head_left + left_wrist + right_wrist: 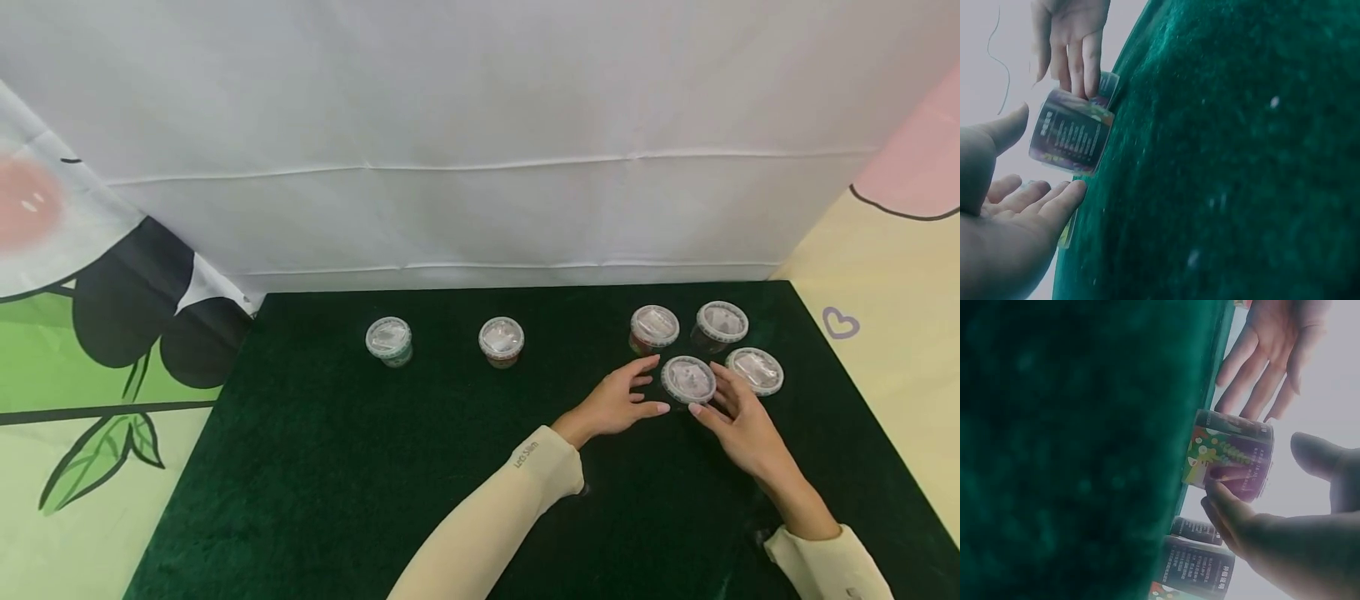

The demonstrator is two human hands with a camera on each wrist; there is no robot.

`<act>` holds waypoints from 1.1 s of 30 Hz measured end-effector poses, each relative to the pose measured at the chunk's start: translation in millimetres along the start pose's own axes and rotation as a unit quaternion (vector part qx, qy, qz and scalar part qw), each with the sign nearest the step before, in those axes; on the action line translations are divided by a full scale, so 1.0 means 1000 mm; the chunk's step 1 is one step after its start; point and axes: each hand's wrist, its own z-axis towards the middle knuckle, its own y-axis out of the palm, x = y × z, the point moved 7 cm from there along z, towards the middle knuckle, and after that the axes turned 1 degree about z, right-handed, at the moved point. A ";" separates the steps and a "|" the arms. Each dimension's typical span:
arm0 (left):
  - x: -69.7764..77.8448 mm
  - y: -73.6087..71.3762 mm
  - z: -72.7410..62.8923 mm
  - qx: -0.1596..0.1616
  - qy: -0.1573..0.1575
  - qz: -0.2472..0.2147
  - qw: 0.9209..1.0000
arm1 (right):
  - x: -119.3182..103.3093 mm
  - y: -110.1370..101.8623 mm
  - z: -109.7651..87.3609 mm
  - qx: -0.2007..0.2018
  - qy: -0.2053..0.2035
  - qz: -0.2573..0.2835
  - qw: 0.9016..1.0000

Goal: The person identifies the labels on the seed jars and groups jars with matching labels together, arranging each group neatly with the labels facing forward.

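A small round tub with a white-rimmed lid [688,380] stands on the dark green cloth, between my two hands. Its side carries a printed label [1229,453], partly purple. My left hand [617,400] is just left of the tub, thumb and fingers spread and apart from it in the left wrist view. On the tub's right side is my right hand [742,425]; one fingertip appears to touch the label, while the thumb stands off. Close behind are a tub with reddish contents [654,327], a dark tub [720,325] and another lidded tub [756,372].
Farther left on the green tabletop [337,467] stand a tub with pale green contents [389,340] and a tub with reddish-brown contents [502,341], well apart. A white cloth wall [480,217] rises behind the table's back edge. Printed cloth hangs at both sides.
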 end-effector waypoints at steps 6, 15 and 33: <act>0.002 0.008 0.000 -0.010 -0.004 0.005 1.000 | 0.001 0.003 0.002 -0.009 0.012 -0.008 1.000; 0.002 0.008 0.003 -0.001 -0.005 0.007 1.000 | -0.001 0.004 0.004 0.008 0.016 -0.008 1.000; 0.010 -0.026 -0.017 0.063 0.031 0.028 0.997 | -0.030 0.012 0.005 0.007 -0.030 0.011 0.999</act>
